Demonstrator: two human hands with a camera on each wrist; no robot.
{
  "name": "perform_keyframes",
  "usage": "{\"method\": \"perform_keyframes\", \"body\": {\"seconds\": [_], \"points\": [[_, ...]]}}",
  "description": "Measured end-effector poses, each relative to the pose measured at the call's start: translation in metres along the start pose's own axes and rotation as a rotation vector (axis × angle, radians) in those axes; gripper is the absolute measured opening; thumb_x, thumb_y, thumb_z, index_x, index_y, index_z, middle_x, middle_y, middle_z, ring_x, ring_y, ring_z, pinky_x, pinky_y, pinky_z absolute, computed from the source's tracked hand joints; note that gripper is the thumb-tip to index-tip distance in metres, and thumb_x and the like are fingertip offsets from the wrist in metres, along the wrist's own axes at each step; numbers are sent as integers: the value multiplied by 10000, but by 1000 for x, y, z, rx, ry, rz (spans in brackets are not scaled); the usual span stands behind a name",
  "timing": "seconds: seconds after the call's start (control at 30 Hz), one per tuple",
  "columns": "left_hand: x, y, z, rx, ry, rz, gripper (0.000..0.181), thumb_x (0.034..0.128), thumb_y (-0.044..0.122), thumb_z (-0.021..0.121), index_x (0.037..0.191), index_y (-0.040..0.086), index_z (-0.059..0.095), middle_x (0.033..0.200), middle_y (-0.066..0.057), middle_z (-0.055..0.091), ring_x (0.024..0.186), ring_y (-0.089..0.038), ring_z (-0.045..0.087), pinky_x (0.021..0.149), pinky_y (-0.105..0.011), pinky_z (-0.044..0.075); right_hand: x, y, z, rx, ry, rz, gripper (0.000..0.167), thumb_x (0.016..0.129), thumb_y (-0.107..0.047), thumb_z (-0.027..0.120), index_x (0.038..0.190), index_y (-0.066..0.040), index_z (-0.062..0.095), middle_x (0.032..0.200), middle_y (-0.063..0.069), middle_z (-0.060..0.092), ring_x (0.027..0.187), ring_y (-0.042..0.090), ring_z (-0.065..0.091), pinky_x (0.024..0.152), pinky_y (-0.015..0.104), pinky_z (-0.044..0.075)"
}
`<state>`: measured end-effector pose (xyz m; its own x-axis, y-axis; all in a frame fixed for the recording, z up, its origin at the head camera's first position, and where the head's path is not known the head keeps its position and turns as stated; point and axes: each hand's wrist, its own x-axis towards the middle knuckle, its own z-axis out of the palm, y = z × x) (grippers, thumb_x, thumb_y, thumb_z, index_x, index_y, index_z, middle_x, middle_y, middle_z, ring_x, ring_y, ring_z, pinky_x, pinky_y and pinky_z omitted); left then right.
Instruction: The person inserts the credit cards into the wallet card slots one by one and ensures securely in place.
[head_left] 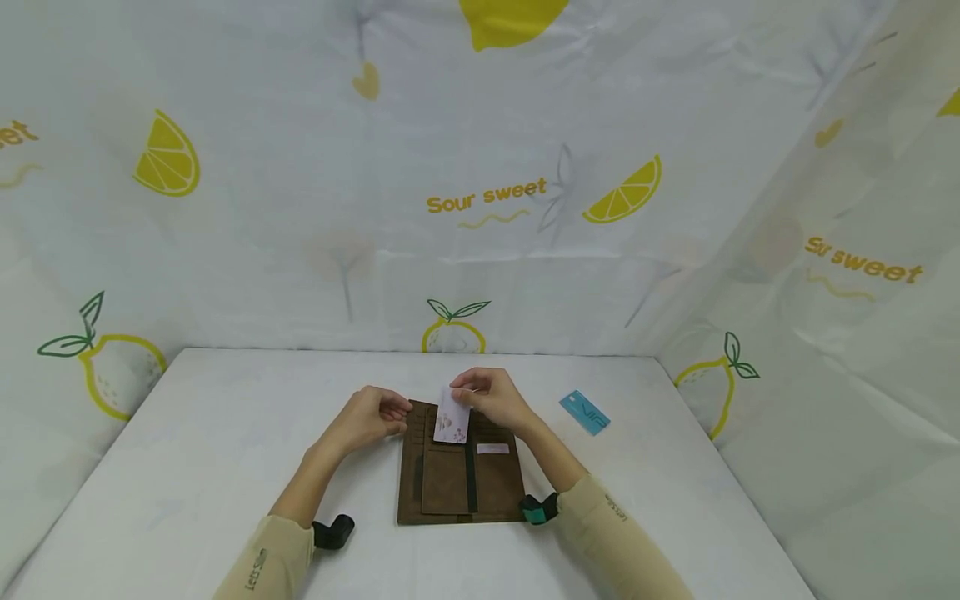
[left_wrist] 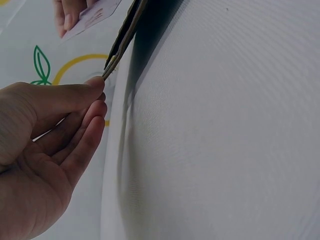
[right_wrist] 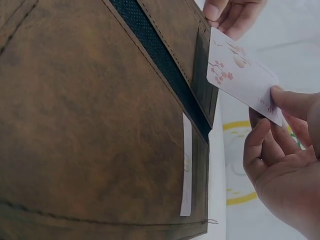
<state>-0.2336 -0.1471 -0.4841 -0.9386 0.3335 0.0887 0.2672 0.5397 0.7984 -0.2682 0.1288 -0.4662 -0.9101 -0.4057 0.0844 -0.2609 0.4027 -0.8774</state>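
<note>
A brown wallet (head_left: 450,483) lies unfolded on the white table, its slots facing up. My left hand (head_left: 372,417) pinches the wallet's far left corner between thumb and fingertips, as the left wrist view shows. Between thumb and fingers, my right hand (head_left: 495,398) holds a pale card with a pink blossom print (right_wrist: 242,75) above the wallet's upper slots. Whether the card's lower edge touches a slot, I cannot tell. Another light card (right_wrist: 187,165) sits in a slot on the wallet's right half, with only a strip showing.
A blue card marked VIP (head_left: 585,412) lies on the white table (head_left: 645,492) to the right of the wallet. Behind the table hangs a white cloth (head_left: 300,275) printed with lemons. Black straps with small devices are at both wrists.
</note>
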Motion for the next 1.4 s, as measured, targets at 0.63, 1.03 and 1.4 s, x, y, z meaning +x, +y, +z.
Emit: {"method": "perform_keyframes", "body": {"seconds": [0.63, 1.03, 1.4], "points": [[0, 0, -1, 3, 3, 18, 203, 870, -33, 848, 1066, -38, 793, 929, -101, 801, 836, -121, 716, 743, -211, 581, 0, 2, 11, 6, -36, 30, 178, 1027, -142, 737, 1137, -8, 777, 1068, 204, 810, 801, 107, 660, 717, 253, 545], [0, 0, -1, 15, 5, 8, 202, 880, -28, 843, 1076, -34, 795, 941, -90, 801, 849, -117, 714, 752, -205, 577, 0, 3, 14, -21, -35, 25, 154, 1015, -124, 752, 1114, -10, 786, 1058, 207, 810, 805, 119, 650, 691, 247, 538], [-1, 0, -1, 14, 7, 6, 198, 876, -27, 848, 1068, -31, 796, 945, -96, 806, 848, -119, 719, 751, -210, 579, 0, 5, 16, -16, -40, 21, 160, 1017, -123, 748, 1122, -9, 788, 1088, 216, 812, 821, 123, 664, 684, 240, 542]]}}
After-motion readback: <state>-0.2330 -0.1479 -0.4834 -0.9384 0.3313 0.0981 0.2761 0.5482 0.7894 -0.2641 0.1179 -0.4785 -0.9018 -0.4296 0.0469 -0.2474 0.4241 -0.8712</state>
